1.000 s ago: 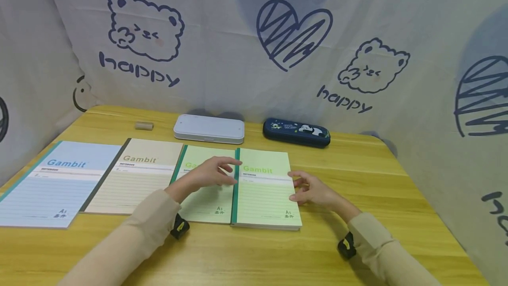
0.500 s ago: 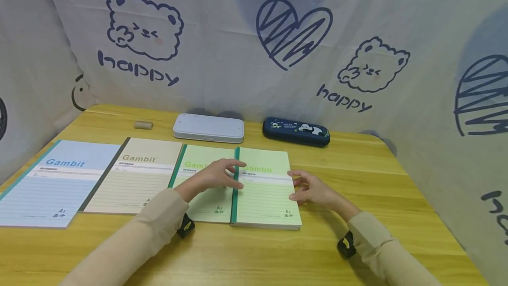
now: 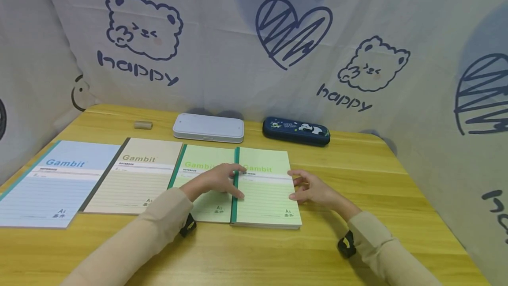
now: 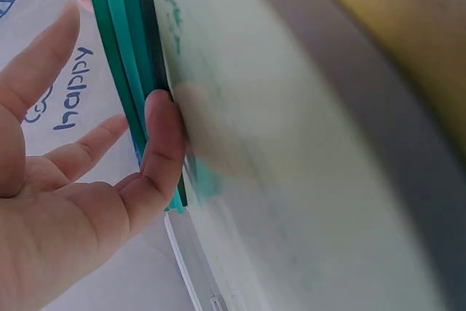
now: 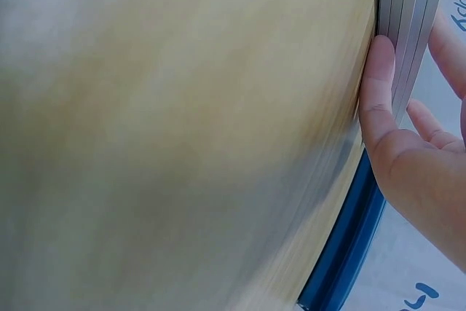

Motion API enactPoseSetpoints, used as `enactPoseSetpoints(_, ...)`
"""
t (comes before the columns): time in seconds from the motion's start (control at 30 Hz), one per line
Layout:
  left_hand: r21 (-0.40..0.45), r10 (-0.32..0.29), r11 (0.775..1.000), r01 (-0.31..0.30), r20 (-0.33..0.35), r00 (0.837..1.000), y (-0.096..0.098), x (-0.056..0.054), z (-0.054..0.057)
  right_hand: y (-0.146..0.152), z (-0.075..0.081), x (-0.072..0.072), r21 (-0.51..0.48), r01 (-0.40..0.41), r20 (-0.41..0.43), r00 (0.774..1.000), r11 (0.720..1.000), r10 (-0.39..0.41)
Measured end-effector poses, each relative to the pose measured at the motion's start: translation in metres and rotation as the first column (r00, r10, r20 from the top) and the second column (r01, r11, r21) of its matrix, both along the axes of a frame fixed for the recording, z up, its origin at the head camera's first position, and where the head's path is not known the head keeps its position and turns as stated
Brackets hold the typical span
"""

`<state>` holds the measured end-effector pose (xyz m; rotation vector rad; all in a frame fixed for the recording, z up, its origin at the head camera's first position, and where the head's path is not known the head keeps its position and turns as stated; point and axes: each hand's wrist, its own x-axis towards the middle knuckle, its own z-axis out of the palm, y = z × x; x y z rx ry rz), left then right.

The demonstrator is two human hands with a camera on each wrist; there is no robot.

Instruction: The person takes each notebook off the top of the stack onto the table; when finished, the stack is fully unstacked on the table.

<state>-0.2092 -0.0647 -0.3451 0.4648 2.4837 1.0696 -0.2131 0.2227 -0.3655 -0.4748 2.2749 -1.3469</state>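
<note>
On the table lies a stack of light-green notebooks (image 3: 266,202) with teal spines; the right wrist view shows several layers in its edge (image 5: 405,12). My left hand (image 3: 216,178) is at its spine, thumb touching the spine side in the left wrist view. From the other side, my right hand (image 3: 315,189) has its thumb and fingertips against the page edge. Neither hand wraps around the stack. Another green notebook (image 3: 206,213) lies just left, partly under my left forearm. Further left are a beige notebook (image 3: 131,189) and a blue notebook (image 3: 47,193).
Behind the notebooks sit a white case (image 3: 208,128) and a navy pencil case (image 3: 295,131) with a panda print. A small tan cylinder (image 3: 143,125) lies at the back left. A printed curtain (image 3: 222,56) hangs beyond the wooden table (image 3: 357,158).
My left hand has shifted slightly right and its thumb has come down toward the viewer along the stack's spine. The right hand and the notebooks have stayed in place.
</note>
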Motion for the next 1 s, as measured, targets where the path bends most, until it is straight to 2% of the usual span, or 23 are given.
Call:
enactPoseSetpoints(0.3,-0.025,0.005,1.0,-0.005,-0.01,1.0,0.0035,-0.0017,-0.0055,0.0007,-0.0008,-0.0001,-0.001,0.0,-0.004,1.0,1.0,0.0)
enactPoseSetpoints(0.53,-0.07,-0.004,0.998,0.002,-0.035,0.999,0.0049,-0.0009,-0.0033,0.0012,-0.001,-0.0006,-0.003,-0.003,-0.003,1.0,1.0,0.003)
enactPoseSetpoints(1.0,-0.077,0.012,0.997,-0.013,-0.019,1.0,0.006,0.0001,0.0003,0.0,-0.0011,-0.001,0.004,-0.008,-0.015,1.0,1.0,0.008)
